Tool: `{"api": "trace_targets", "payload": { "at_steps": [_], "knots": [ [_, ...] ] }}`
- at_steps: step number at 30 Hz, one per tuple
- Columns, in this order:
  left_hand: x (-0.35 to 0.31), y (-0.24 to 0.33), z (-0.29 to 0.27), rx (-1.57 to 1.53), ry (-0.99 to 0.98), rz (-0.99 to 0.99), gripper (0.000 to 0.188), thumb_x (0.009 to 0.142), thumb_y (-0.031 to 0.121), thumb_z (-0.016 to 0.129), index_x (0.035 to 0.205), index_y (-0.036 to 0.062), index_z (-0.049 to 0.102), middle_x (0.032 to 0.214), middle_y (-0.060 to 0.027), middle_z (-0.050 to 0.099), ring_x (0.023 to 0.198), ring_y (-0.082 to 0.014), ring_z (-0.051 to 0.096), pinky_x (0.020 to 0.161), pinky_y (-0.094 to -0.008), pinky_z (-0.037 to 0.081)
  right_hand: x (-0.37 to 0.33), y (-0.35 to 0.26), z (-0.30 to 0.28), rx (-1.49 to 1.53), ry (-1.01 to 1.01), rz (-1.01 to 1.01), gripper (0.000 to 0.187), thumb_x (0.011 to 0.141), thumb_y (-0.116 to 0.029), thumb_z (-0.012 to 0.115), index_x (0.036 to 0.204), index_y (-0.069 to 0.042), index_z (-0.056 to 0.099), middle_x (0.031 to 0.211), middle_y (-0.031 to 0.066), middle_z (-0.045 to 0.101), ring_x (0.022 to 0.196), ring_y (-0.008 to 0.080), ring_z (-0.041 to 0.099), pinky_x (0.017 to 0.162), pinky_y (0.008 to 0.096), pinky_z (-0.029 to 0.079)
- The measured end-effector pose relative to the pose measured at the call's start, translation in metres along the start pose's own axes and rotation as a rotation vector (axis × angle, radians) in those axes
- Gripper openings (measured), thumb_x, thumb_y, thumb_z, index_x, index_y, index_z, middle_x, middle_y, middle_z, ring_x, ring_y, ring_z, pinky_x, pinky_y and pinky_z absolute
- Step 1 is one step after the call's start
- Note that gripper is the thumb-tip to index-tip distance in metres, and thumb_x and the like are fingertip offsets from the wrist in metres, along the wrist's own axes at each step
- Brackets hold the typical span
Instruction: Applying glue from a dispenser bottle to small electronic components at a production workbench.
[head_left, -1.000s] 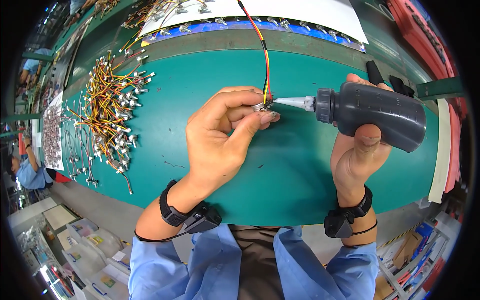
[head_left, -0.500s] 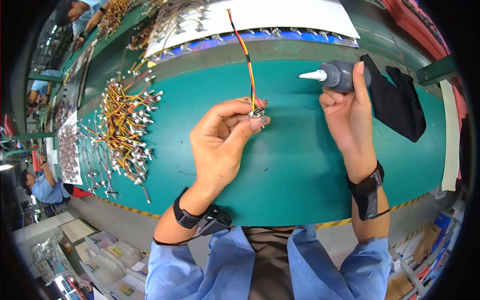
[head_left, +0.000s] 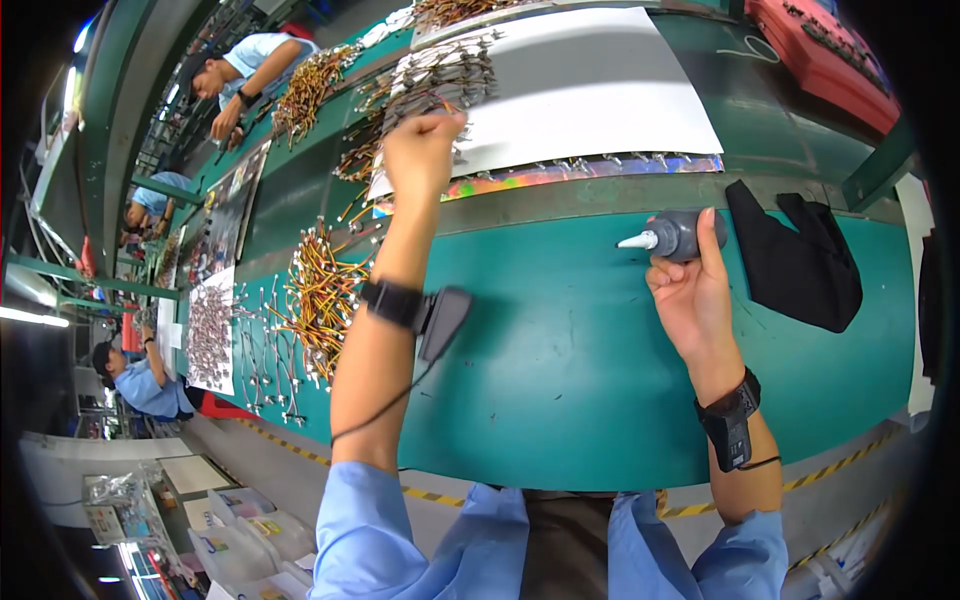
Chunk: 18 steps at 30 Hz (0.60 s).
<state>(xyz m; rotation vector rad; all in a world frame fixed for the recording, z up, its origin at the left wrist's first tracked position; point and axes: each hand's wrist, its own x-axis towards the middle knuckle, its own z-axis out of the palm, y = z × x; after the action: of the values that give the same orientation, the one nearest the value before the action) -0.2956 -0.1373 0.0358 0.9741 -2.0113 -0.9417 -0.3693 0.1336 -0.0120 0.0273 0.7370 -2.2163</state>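
Observation:
My left hand (head_left: 420, 158) is stretched out over the left edge of a white sheet (head_left: 600, 85). Its fingers are closed and a little blurred; what they hold is hidden, though a reddish wire curves just beyond them. Rows of small metal parts with wires (head_left: 455, 65) lie on the sheet around that hand. In my right hand (head_left: 700, 305) is a dark grey squeeze bottle (head_left: 680, 237), lying sideways above the green mat (head_left: 560, 370). Its white nozzle points left, and the thumb rests along the bottle's end.
A heap of wired parts with red and yellow leads (head_left: 322, 300) lies left of my forearm. Black cloth (head_left: 800, 265) sits right of the bottle. A red tray (head_left: 820, 55) stands at the far right. Co-workers in blue (head_left: 262, 60) sit along the left.
My left hand has gone from the mat's middle, where it pinched a wired metal part, forward and left to the white sheet. My right hand still holds the bottle. The view has shifted.

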Motion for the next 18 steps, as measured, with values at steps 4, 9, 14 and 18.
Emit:
{"api": "trace_targets", "payload": {
  "at_steps": [4,9,14,18],
  "knots": [
    [0.041,-0.009,0.046,0.285,0.011,-0.102,0.028,0.066,0.031,0.070,0.079,0.0054,0.068,0.078,-0.0106,0.065,0.074,-0.0189,0.059,0.068,-0.0296,0.045,0.002,0.001,-0.001,0.003,0.028,0.002,0.037,0.085,-0.043,0.051,0.089,-0.006,0.055,0.075,-0.0003,0.054,0.053,0.0052,0.035,0.051,0.0208,0.031],
    [0.053,-0.008,0.076,0.498,0.072,-0.108,0.024,0.066,0.033,0.068,0.075,0.0112,0.069,0.078,-0.0112,0.065,0.078,-0.0282,0.061,0.070,-0.0365,0.046,0.003,0.002,-0.004,0.023,0.077,0.016,0.039,0.085,-0.044,0.052,0.090,-0.005,0.054,0.074,0.0001,0.052,0.052,0.0049,0.035,0.050,0.0205,0.031],
    [0.050,-0.005,0.080,0.529,0.053,-0.075,0.024,0.070,0.034,0.065,0.078,0.0111,0.069,0.080,-0.0122,0.065,0.078,-0.0304,0.061,0.072,-0.0369,0.045,0.002,0.002,-0.007,0.012,0.105,0.019,0.041,0.085,-0.043,0.051,0.094,-0.003,0.053,0.081,0.0036,0.057,0.051,0.0045,0.036,0.049,0.0195,0.032],
    [0.047,-0.007,0.063,0.409,0.037,-0.135,0.028,0.072,0.035,0.063,0.078,0.0078,0.069,0.077,-0.0130,0.065,0.075,-0.0246,0.062,0.069,-0.0336,0.045,0.000,0.002,-0.006,0.006,0.083,0.025,0.039,0.086,-0.042,0.050,0.094,-0.004,0.054,0.082,0.0032,0.057,0.051,0.0046,0.036,0.049,0.0192,0.032]
  ]
}}
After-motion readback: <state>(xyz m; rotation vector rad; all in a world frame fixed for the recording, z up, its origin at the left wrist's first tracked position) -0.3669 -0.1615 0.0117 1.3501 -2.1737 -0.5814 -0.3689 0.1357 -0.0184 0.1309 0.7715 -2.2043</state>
